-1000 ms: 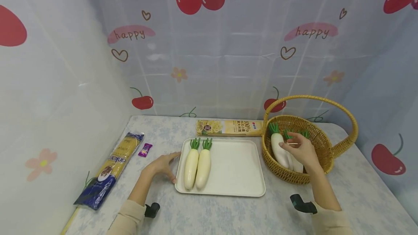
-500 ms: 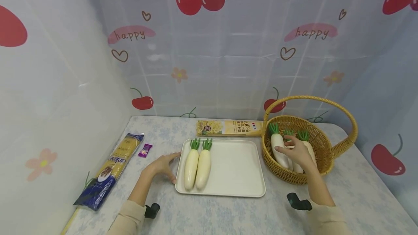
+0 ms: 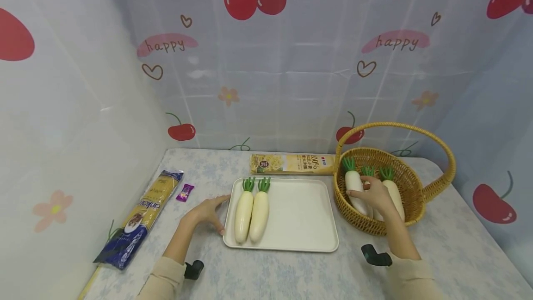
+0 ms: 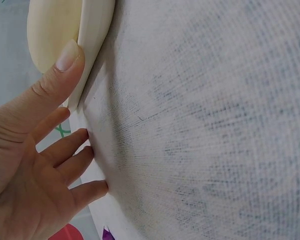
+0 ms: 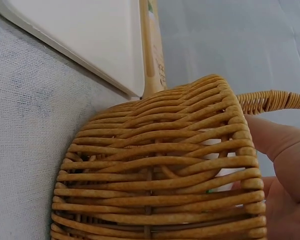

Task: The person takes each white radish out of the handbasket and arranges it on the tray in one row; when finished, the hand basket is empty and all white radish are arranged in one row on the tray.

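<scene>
Left hand (image 3: 207, 210): fingers spread, thumb touching the white rectangular tray (image 3: 300, 214) at 9 o'clock, probably for steadying it
Right hand (image 3: 376, 193): thumb and fingers curved around a long white green-topped radish (image 3: 353, 181), firmness unclear
Radish: inside the brown wicker basket (image 3: 362, 227), toward 9 o'clock; from the left hand, well apart at 3 o'clock

Rough woven wicker basket (image 3: 379, 229), smooth glossy white radishes (image 3: 260, 216), smooth plastic-looking tray (image 3: 297, 214)

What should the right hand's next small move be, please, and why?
Probably a firm grip round the leftmost white radish in the basket: the right hand is over that radish, and the tray has bare space beside its two radishes.
</scene>
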{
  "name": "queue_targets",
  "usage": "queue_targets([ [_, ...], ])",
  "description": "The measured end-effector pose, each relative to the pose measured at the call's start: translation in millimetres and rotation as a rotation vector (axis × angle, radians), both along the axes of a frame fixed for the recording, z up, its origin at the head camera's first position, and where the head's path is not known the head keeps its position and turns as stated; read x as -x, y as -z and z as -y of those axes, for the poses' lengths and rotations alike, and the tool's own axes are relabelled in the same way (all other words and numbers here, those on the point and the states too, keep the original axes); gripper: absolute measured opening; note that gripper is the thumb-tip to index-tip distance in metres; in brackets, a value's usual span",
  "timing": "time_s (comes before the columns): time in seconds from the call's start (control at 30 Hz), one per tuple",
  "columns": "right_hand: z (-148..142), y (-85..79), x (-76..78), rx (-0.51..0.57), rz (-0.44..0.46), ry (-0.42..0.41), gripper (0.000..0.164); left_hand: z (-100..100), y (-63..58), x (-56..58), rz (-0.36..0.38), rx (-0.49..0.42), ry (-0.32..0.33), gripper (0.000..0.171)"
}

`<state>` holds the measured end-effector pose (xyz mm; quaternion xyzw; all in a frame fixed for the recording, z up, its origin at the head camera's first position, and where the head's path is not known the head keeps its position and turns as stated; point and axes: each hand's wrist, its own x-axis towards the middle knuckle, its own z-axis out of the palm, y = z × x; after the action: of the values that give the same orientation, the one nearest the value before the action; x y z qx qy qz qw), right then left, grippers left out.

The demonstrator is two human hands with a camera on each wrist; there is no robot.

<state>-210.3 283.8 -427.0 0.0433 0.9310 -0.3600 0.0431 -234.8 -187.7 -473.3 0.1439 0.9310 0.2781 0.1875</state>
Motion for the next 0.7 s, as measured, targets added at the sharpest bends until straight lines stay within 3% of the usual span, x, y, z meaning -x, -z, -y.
queue_targets([
  [0.7, 3.3, 3.3, 6.2, -0.062, -0.052, 0.072, 0.072, 0.2, 0.1, -0.5, -0.001, -0.012, -0.002, 0.108],
])
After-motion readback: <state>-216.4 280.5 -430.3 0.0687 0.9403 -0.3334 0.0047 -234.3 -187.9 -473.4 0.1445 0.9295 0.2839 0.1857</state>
